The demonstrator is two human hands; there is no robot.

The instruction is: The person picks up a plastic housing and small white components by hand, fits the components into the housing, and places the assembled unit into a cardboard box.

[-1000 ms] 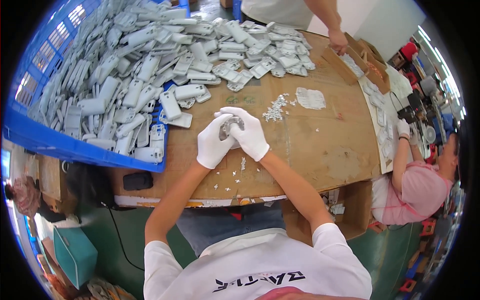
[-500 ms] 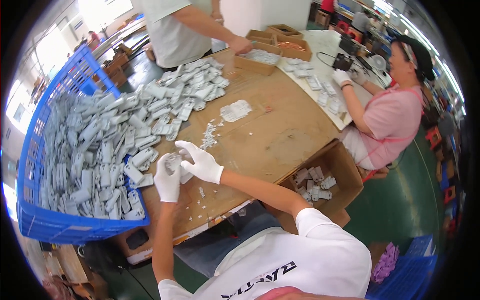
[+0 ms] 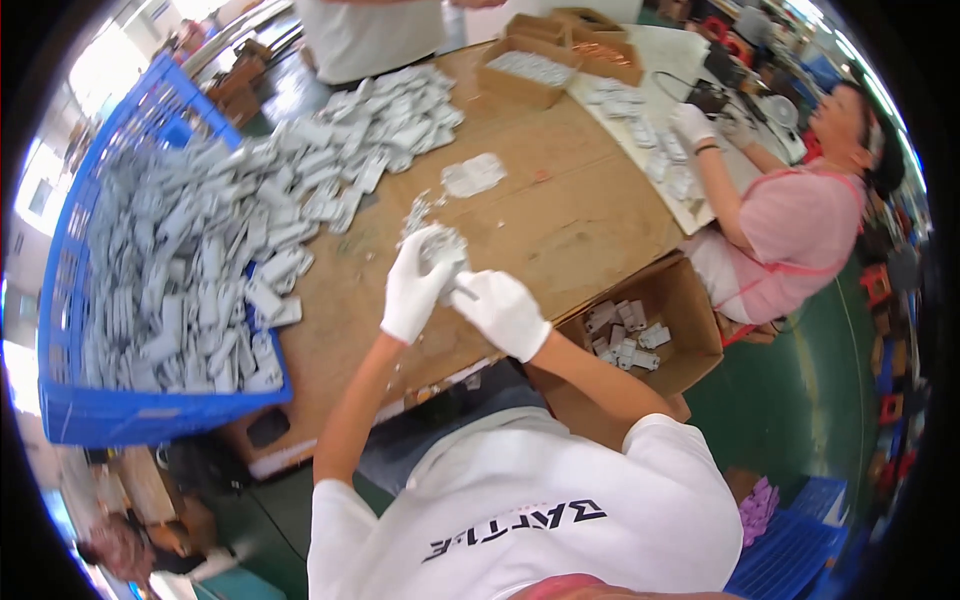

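My left hand (image 3: 415, 285), in a white glove, is closed round a light grey plastic casing (image 3: 452, 250) above the cardboard-covered table. Whether it is one part or several stacked, I cannot tell. The gloved right hand (image 3: 503, 314) is closed at the casing's near right edge; its fingertips are partly hidden and blurred. Small white plastic scraps (image 3: 418, 212) lie just beyond the left hand. Farther off is a flat pale patch (image 3: 474, 175) on the cardboard.
A blue crate (image 3: 160, 410) tipped on its side spills a heap of grey casings (image 3: 200, 270) on the left. An open carton (image 3: 680, 350) with casings stands at right. Small parts boxes (image 3: 525, 90) sit at the back. A co-worker in pink (image 3: 800, 220) works at right; another person stands opposite.
Both my hands have moved right with the casing, away from the heap. My right hand has come down to the casing's near side. The person opposite has drawn a hand back from the parts box.
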